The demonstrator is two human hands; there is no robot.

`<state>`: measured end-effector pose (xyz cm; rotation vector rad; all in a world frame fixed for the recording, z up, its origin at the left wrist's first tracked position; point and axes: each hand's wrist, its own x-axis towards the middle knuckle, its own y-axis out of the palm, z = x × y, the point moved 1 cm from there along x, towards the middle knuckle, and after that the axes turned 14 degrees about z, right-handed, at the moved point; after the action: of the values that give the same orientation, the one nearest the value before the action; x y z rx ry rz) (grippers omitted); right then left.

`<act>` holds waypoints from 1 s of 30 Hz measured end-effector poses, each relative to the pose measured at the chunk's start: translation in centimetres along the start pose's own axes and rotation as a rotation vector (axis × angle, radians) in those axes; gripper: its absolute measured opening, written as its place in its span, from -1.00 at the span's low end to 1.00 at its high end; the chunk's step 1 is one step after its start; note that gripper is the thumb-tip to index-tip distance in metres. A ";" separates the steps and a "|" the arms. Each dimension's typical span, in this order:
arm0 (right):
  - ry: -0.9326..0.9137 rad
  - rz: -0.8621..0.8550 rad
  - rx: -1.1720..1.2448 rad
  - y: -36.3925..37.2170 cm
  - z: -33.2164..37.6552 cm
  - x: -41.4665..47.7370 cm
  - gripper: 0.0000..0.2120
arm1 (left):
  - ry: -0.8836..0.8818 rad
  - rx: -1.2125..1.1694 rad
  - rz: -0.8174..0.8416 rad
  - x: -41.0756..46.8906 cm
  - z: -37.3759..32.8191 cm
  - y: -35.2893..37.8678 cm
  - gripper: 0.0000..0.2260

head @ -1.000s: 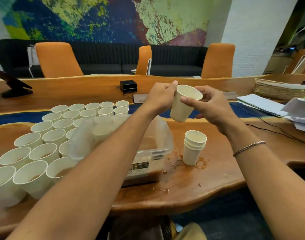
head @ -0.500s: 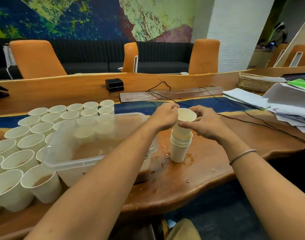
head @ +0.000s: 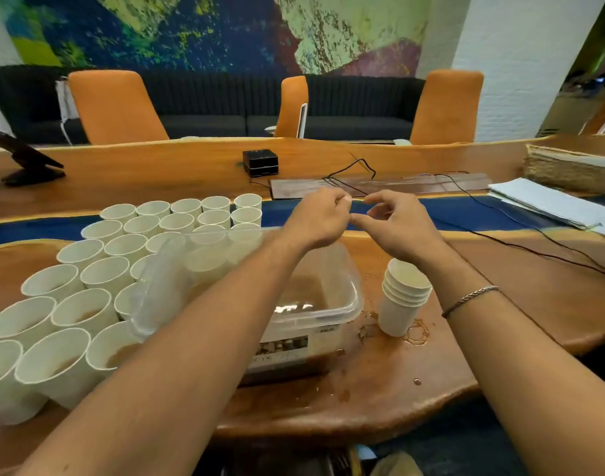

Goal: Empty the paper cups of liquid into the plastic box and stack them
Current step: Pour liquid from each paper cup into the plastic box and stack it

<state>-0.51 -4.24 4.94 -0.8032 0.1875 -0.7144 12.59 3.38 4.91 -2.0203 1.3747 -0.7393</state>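
Broadly, a long live-edge wooden table (head: 500,304) fills the middle of the frame, with a blue inlaid band (head: 36,228) running across it from left to right. Behind it stand three orange upholstered chairs (head: 115,108) before a dark ribbed sofa (head: 208,108), under a wall mural of blue, green and yellow patches (head: 191,29); a white brick pillar (head: 517,46) rises at the upper right. On the far part of the table sit a small black box (head: 260,162), thin black cables (head: 500,214), a pile of white papers (head: 548,201) and a woven straw basket (head: 569,170) at the right edge. At the lower left, many white paper cups (head: 70,304) stand upright in close rows, the nearest showing brown liquid. Just right of them is the clear plastic box (head: 349,304), with brown liquid in its bottom. Right of the box, a stack of nested white paper cups (head: 402,304) stands upright among brown spill rings (head: 416,333). Both forearms reach in from the bottom edge. The left hand (head: 318,221) hovers above the box's far side, fingers bent loosely inward, holding nothing. The right hand (head: 400,225), with a silver chain bracelet (head: 469,298) on its wrist, hovers above the stack, fingers arched and spread, thumb tip near the left hand, also empty.
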 end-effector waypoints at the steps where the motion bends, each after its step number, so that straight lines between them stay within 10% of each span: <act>1: -0.022 0.008 0.005 0.8 0.9 0.8 -0.50 | -0.011 0.004 -0.020 -0.1 1.0 -1.1 -0.68; 16: 0.225 0.518 -0.160 11.4 8.5 12.6 -0.77 | -0.708 0.314 0.088 -0.6 14.2 -11.0 -0.93; 30: 0.260 0.824 -0.545 13.3 9.3 14.7 -0.85 | -0.734 0.386 0.377 0.9 14.9 -10.9 -0.87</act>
<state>21.21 -2.00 3.46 -1.0390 0.9183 0.0357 30.28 8.11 2.80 -1.4414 1.0197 -0.0541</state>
